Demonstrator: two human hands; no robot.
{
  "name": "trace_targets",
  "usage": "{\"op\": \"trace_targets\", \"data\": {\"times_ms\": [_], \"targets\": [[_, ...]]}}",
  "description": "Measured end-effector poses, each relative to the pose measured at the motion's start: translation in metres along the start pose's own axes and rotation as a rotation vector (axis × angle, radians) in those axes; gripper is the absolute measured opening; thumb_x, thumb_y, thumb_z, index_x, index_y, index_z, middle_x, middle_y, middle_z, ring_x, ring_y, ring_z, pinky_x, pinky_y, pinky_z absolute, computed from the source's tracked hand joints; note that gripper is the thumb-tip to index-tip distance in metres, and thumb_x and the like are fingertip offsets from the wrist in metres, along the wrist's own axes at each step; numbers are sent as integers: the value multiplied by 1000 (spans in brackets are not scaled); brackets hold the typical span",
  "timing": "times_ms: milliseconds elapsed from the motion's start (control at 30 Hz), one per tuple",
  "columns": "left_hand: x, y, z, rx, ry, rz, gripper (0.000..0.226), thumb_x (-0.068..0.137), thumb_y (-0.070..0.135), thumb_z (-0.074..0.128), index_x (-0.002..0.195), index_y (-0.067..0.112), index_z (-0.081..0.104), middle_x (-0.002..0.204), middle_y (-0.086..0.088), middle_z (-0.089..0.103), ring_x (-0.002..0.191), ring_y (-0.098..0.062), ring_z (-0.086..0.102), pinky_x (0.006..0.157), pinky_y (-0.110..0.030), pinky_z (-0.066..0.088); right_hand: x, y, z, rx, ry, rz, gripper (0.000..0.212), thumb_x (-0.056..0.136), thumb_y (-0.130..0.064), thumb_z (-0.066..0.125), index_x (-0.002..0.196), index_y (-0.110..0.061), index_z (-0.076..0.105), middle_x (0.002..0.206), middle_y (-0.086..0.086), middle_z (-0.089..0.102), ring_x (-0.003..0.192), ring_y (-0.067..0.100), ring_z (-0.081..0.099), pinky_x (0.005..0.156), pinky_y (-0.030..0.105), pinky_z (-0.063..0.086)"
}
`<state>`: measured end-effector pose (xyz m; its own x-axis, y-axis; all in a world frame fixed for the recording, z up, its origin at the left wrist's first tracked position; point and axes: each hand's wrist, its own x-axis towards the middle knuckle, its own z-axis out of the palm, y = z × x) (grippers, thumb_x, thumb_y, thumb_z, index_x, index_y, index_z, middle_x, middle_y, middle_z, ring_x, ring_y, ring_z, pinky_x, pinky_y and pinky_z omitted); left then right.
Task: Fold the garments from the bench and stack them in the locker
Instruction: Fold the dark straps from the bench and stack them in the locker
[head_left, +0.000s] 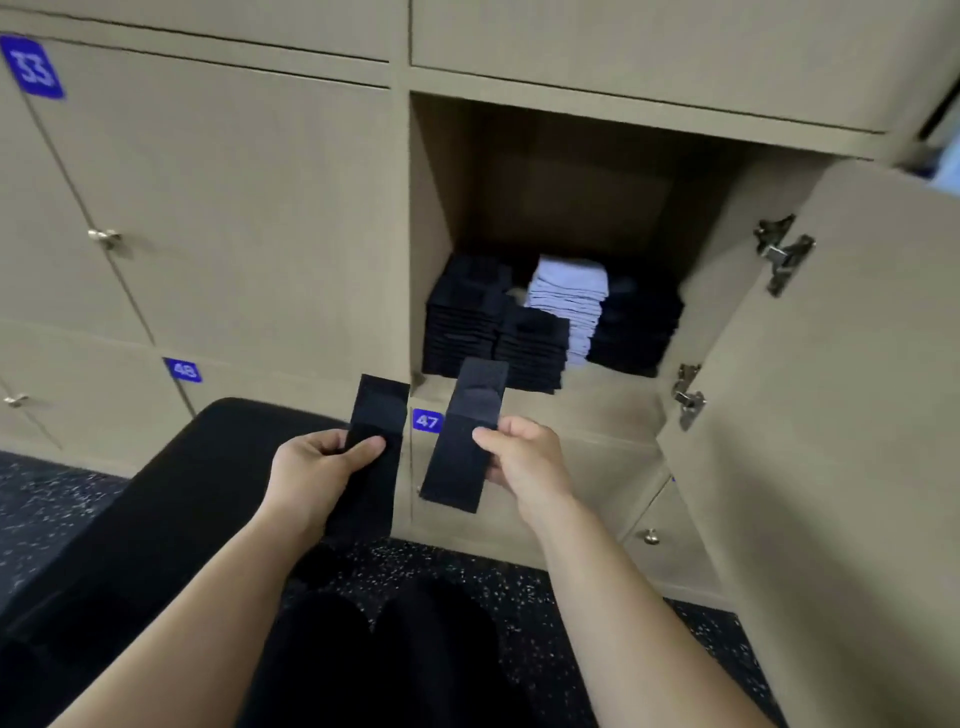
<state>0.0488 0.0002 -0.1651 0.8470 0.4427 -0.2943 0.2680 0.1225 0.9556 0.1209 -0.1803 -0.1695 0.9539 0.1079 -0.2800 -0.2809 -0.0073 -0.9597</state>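
My left hand (317, 470) pinches a flat black sock (375, 415) between thumb and fingers, above the end of the black bench (171, 499). A second black sock (465, 441) is pinched in my right hand (524, 460), tilted slightly to the right. Both socks are held side by side in front of the open locker (566, 171). Inside it stand stacks of folded garments: black piles (467, 317) at the left and front, a pale lilac pile (569, 301) in the middle, a dark pile (639, 322) at the right.
The locker door (831, 389) stands swung open to the right with metal hinges (779, 254) showing. Closed beige lockers with blue number tags 33 (32, 67), 48 (183, 370) and 47 (427, 421) surround the open one. Below lies a dark speckled floor (47, 499).
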Motion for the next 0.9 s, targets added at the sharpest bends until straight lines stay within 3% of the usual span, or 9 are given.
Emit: {"op": "trace_targets", "data": {"times_ms": [200, 300, 367, 433, 533, 633, 767, 833, 900], "targets": [[35, -2, 66, 12, -69, -17, 12, 84, 13, 75, 78, 3, 73, 78, -14, 74, 69, -30, 69, 73, -49, 59, 51, -1, -85, 66, 236, 34, 26, 88, -1, 65, 68, -14, 53, 89, 11, 63, 79, 20, 63, 58, 22, 56], [51, -6, 86, 9, -80, -35, 11, 85, 11, 73, 79, 2, 72, 81, -19, 74, 70, -31, 68, 75, -48, 58, 78, -4, -112, 110, 309, 36, 12, 88, 3, 62, 91, -8, 62, 87, 6, 64, 75, 16, 61, 58, 22, 54], [61, -10, 94, 17, -87, -49, 11, 85, 11, 73, 80, 2, 73, 82, -21, 73, 72, -34, 68, 73, -48, 58, 99, -3, -124, 129, 347, 30, 22, 88, 4, 62, 108, -6, 63, 86, 4, 62, 78, 18, 59, 61, 26, 52], [70, -13, 100, 21, -104, -67, 11, 85, 13, 73, 81, 2, 73, 81, -22, 73, 72, -37, 69, 70, -53, 58, 120, -2, -131, 101, 387, 1, 24, 87, 3, 63, 109, -6, 66, 89, 6, 63, 80, 20, 58, 61, 28, 50], [79, -15, 110, 39, -130, -85, 12, 86, 14, 72, 85, 2, 74, 81, -22, 73, 73, -39, 69, 68, -57, 58, 152, -2, -143, -71, 449, -72, 16, 86, -1, 64, 93, -15, 69, 88, 7, 68, 78, 17, 55, 67, 27, 46], [89, -14, 123, 41, -142, -88, 12, 85, 12, 72, 86, 0, 73, 80, -23, 72, 74, -40, 67, 75, -66, 54, 176, -6, -150, -307, 494, -157, 6, 84, -6, 62, 79, -6, 66, 72, 6, 62, 71, 17, 50, 65, 27, 40], [102, -7, 136, 33, -200, -90, 14, 82, 14, 74, 85, 0, 72, 78, -21, 71, 73, -39, 65, 78, -67, 53, 200, -13, -153, -522, 547, -281, 28, 85, -4, 54, 59, -8, 43, 55, 0, 43, 61, 24, 41, 55, 29, 29], [107, -4, 141, 28, -230, -69, 14, 81, 16, 74, 81, 2, 72, 80, -21, 71, 72, -36, 65, 78, -63, 53, 204, -19, -154, -663, 587, -343, 20, 89, -7, 51, 69, -9, 53, 66, 6, 57, 68, 32, 53, 57, 30, 33], [111, -3, 145, 14, -255, -45, 13, 79, 16, 74, 76, 3, 73, 79, -21, 71, 68, -34, 65, 72, -57, 54, 204, -23, -155, -897, 652, -395, 17, 94, -9, 48, 96, -10, 64, 85, 11, 68, 83, 34, 62, 61, 30, 36]]}}
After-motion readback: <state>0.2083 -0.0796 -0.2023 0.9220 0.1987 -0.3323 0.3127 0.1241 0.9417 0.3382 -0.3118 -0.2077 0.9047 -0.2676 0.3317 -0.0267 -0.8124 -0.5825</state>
